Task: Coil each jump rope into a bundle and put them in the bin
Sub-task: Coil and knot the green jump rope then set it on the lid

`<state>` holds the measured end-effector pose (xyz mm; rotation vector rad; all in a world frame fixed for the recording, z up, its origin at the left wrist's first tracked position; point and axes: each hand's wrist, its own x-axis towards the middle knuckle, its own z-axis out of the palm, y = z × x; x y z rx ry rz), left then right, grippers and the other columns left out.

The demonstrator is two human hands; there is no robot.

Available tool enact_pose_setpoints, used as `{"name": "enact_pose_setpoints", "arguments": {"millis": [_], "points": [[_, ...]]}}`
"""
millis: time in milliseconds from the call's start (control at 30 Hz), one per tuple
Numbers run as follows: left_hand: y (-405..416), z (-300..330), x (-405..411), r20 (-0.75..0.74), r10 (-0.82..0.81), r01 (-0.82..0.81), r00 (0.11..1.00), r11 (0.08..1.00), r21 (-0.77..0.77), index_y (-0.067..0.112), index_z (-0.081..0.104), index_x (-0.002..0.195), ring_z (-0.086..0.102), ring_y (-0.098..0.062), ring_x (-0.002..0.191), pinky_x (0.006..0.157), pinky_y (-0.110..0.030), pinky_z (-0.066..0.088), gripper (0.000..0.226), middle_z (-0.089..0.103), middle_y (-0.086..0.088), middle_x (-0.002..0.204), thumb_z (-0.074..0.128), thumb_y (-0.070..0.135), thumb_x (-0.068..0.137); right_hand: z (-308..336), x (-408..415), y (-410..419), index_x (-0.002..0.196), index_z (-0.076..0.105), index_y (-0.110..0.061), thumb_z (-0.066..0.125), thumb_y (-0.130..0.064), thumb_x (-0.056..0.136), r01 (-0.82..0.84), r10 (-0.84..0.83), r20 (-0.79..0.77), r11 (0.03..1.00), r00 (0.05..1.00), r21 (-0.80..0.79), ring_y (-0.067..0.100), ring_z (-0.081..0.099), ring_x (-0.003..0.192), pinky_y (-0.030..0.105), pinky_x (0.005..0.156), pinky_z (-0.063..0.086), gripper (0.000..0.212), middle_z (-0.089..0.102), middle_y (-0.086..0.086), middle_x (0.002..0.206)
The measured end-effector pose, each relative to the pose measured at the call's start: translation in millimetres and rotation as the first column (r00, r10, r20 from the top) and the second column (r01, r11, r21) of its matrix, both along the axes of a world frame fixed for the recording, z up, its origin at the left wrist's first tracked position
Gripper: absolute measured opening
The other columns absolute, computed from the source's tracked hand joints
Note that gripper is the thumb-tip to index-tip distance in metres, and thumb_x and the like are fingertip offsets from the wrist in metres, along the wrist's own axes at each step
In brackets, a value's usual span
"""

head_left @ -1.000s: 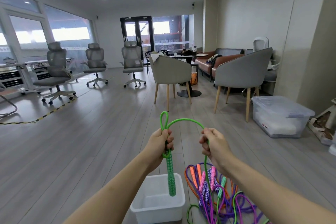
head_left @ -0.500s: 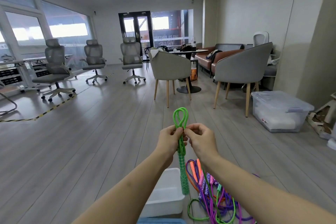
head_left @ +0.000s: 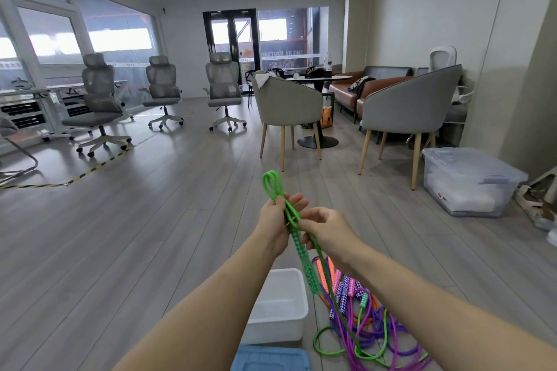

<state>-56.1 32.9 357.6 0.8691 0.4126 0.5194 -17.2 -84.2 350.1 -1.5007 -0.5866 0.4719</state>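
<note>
Green jump rope [head_left: 294, 221] is held up in front of the person, above and beyond the white bin [head_left: 278, 307] that stands on the floor [head_left: 135, 235]. Its cord is doubled into narrow loops that stick up past the left hand [head_left: 275, 217], and its patterned green handle [head_left: 306, 265] hangs down from that hand, its lower end over the bin's right rim. The left hand carries the bundle across its palm; the fingers [head_left: 297, 200] are stretched out nearly straight behind the cord, and how the thumb lies is hidden by the hand itself. The right hand [head_left: 324, 227] is just right of the left one, fingers curled, pinching the cord where it meets the top of the handle. From that pinch one green strand runs down and to the right, ending in loose curls on the floor to the right of the bin.

Just right of the bin lies a tangled pile of other jump ropes [head_left: 364, 319], purple, orange, pink and green, their patterned handles pointing toward the bin's far right corner. A light blue lid [head_left: 271, 360] lies flat on the near side of the bin, touching or nearly touching its front wall. Far to the right of the bin, near the wall, stands a clear storage box [head_left: 470, 181] with a lid on it.
</note>
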Motion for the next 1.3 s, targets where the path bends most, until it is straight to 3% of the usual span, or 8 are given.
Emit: {"name": "enact_pose_setpoints", "arguments": {"millis": [200, 400, 633, 800, 967, 1100, 1200, 1300], "points": [[28.4, 3.3, -0.6, 0.046, 0.126, -0.122, 0.991, 0.989, -0.084, 0.015, 0.043, 0.093, 0.038, -0.013, 0.047, 0.061, -0.032, 0.042, 0.026, 0.039, 0.001, 0.065, 0.027, 0.02, 0.113, -2.1, 4.9, -27.3, 0.109, 0.071, -0.007, 0.063, -0.005, 0.097, -0.215, 0.266, 0.196, 0.945, 0.944, -0.247, 0.018, 0.055, 0.057, 0.024, 0.052, 0.044, 0.014, 0.067, 0.006, 0.073], [43.7, 3.8, -7.4, 0.057, 0.075, -0.068, 0.996, 0.991, -0.116, 0.018, 0.043, 0.091, 0.028, -0.008, 0.039, 0.037, -0.02, 0.028, 0.029, 0.037, 0.004, 0.063, 0.026, 0.024, 0.113, -20.9, 35.3, -43.8, 0.09, 0.07, -0.014, 0.062, -0.016, 0.099, -0.086, 0.25, 0.343, 0.9, 0.905, -0.428, 0.015, 0.052, 0.057, 0.032, 0.059, 0.041, 0.012, 0.064, -0.001, 0.063], [31.2, 0.9, -11.1, -0.049, -0.053, 0.063, 0.997, 0.965, 0.255, 0.015, 0.047, 0.101, 0.04, -0.012, 0.052, 0.051, -0.025, 0.038, 0.023, 0.047, 0.003, 0.067, 0.031, 0.027, 0.113, -8.3, 40.6, -46.7, 0.094, 0.07, -0.025, 0.063, -0.02, 0.101, -0.026, 0.167, 0.542, 0.966, 0.823, -0.257, 0.01, 0.046, 0.064, 0.027, 0.063, 0.04, 0.01, 0.058, -0.01, 0.074], [16.6, -2.9, -17.7, -0.226, -0.216, 0.306, 0.95, 0.797, 0.521, 0.005, 0.051, 0.11, 0.069, -0.021, 0.078, 0.08, -0.043, 0.057, 0.029, 0.065, -0.01, 0.092, 0.031, 0.026, 0.113, 0.3, 36.4, -38.4, 0.101, 0.076, -0.026, 0.07, -0.026, 0.097, 0.079, 0.128, 0.788, 0.973, 0.602, -0.218, 0.009, 0.06, 0.083, 0.027, 0.074, 0.049, 0.008, 0.059, -0.009, 0.094], [3.0, -4.6, -24.7, -0.303, -0.364, 0.474, 0.881, 0.699, 0.536, 0.0, 0.052, 0.122, 0.072, -0.031, 0.088, 0.082, -0.043, 0.059, 0.04, 0.071, -0.016, 0.1, 0.028, 0.031, 0.113, 5.4, 30.6, -32.3, 0.105, 0.074, -0.016, 0.071, -0.016, 0.095, 0.14, 0.075, 0.858, 0.976, 0.507, -0.168, 0.005, 0.06, 0.084, 0.015, 0.074, 0.046, 0.01, 0.062, -0.006, 0.097], [-1.5, -8.5, -24.5, -0.287, -0.387, 0.481, 0.876, 0.674, 0.561, 0.003, 0.054, 0.112, 0.07, -0.026, 0.076, 0.082, -0.041, 0.059, 0.036, 0.065, -0.008, 0.081, 0.028, 0.028, 0.113, 6.0, 27.5, -29.2, 0.101, 0.064, -0.013, 0.073, -0.012, 0.093, 0.147, 0.061, 0.872, 0.978, 0.486, -0.151, -0.007, 0.053, 0.076, 0.008, 0.066, 0.039, 0.012, 0.053, -0.013, 0.087], [0.9, -5.0, -26.5, -0.291, -0.421, 0.511, 0.859, 0.67, 0.538, 0.009, 0.049, 0.106, 0.051, -0.013, 0.06, 0.071, -0.033, 0.053, 0.027, 0.05, 0.001, 0.071, 0.031, 0.027, 0.113, 6.4, 31.8, -30.5, 0.099, 0.06, -0.017, 0.074, -0.021, 0.093, 0.177, 0.081, 0.879, 0.967, 0.469, -0.184, -0.002, 0.052, 0.073, 0.014, 0.063, 0.041, 0.016, 0.051, -0.014, 0.084], [6.0, 2.5, -30.6, -0.387, -0.483, 0.618, 0.785, 0.566, 0.546, 0.012, 0.047, 0.104, 0.037, -0.01, 0.06, 0.067, -0.029, 0.043, 0.025, 0.041, 0.004, 0.072, 0.034, 0.032, 0.112, 6.0, 40.8, -38.0, 0.095, 0.056, -0.019, 0.076, -0.036, 0.09, 0.212, 0.093, 0.863, 0.951, 0.496, -0.225, 0.011, 0.054, 0.072, 0.029, 0.063, 0.048, 0.027, 0.055, -0.011, 0.081]]}}
